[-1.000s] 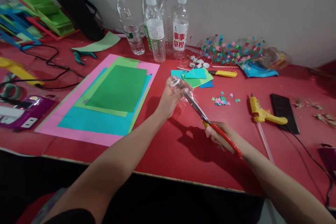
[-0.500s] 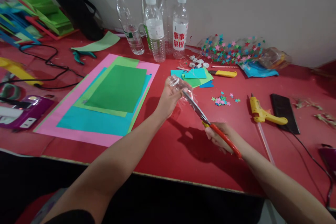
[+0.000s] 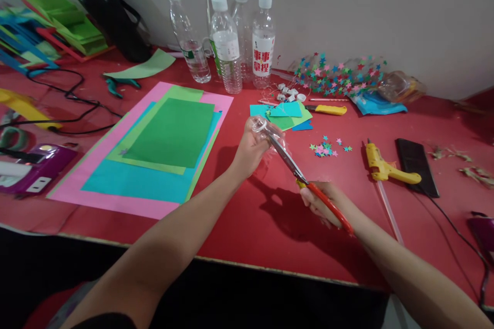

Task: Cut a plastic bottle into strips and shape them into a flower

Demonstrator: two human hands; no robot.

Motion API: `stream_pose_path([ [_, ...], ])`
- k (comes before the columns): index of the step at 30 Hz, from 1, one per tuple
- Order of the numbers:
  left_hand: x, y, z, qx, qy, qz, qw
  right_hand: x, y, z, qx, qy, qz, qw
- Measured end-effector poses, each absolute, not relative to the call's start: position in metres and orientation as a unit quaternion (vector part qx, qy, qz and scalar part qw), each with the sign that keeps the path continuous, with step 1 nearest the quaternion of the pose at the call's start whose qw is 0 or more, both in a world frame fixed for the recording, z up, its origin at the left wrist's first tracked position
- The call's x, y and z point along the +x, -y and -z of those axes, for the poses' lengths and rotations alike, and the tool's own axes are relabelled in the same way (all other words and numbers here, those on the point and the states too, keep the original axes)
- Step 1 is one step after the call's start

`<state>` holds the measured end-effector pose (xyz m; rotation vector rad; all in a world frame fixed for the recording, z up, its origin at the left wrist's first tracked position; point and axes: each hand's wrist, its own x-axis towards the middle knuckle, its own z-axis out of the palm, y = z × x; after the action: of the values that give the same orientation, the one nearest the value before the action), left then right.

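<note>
My left hand grips the clear top part of a cut plastic bottle, its neck ring facing up and left. In my right hand is a pair of scissors with red handles and long metal blades. The blades point up and left, and their tips meet the plastic beside my left thumb. Whether the tips are inside or only against the plastic I cannot tell. Both hands are held above the red table; beyond them lie small blue and green paper pieces.
Stacked coloured sheets lie left. Several plastic bottles stand by the wall, near a star-covered clear piece. Right are a yellow cutter, loose paper stars, a yellow glue gun and a black phone. Cables cross both sides.
The bottle piece has tilted slightly in my left hand, and the scissor tips sit a little lower against it. My right hand stays nearly in place. The view has shifted slightly.
</note>
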<state>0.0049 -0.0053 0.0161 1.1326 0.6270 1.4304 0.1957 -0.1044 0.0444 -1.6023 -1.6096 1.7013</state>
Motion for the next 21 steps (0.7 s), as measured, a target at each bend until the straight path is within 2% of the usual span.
stream_pose_path([
  [21,0.0057,0.0083,-0.0125,0.501,-0.255,-0.600,0.569,0.1978,0.1022,-0.0454,-0.566,0.583,-0.567,0.136],
])
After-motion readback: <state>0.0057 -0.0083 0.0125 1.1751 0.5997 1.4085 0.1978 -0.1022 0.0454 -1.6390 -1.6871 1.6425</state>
